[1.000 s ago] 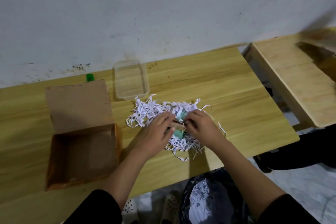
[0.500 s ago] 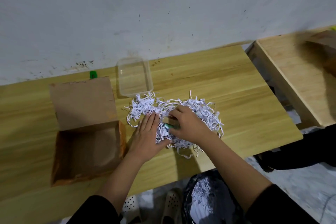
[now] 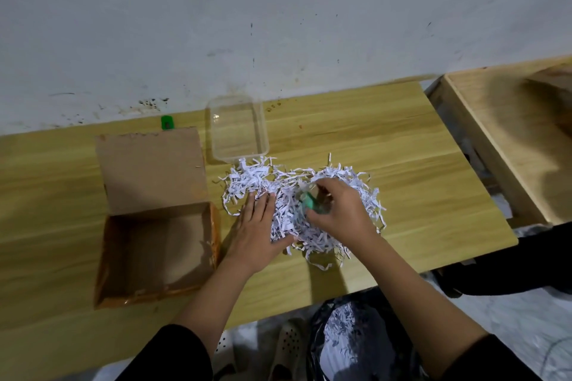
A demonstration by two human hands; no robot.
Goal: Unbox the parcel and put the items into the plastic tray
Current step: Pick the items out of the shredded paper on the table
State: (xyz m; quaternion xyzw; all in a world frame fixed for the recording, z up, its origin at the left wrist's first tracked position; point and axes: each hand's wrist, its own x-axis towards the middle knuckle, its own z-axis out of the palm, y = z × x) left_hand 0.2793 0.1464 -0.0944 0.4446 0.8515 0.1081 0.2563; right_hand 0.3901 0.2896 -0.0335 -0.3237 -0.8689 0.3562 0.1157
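Note:
A pile of white shredded paper point(image 3: 346, 182) lies on the wooden table point(image 3: 387, 145). My right hand point(image 3: 337, 210) is closed around a small green item point(image 3: 311, 202) lifted just above the shreds. My left hand point(image 3: 257, 232) lies flat, fingers spread, on the pile's left side. Just behind the pile stands the clear plastic tray point(image 3: 236, 128), with nothing in it. On the left sits the open cardboard box point(image 3: 154, 244), its flap point(image 3: 151, 170) folded back; its inside looks bare.
A small green object point(image 3: 166, 122) sits by the wall behind the box. A second wooden table point(image 3: 507, 133) stands to the right across a gap. Below the table edge is a black bag point(image 3: 356, 334) holding shredded paper, beside pale shoes.
My right hand has closed on the green item and raised it out of the shreds. The left hand went from gripping with it to pressing flat on the paper.

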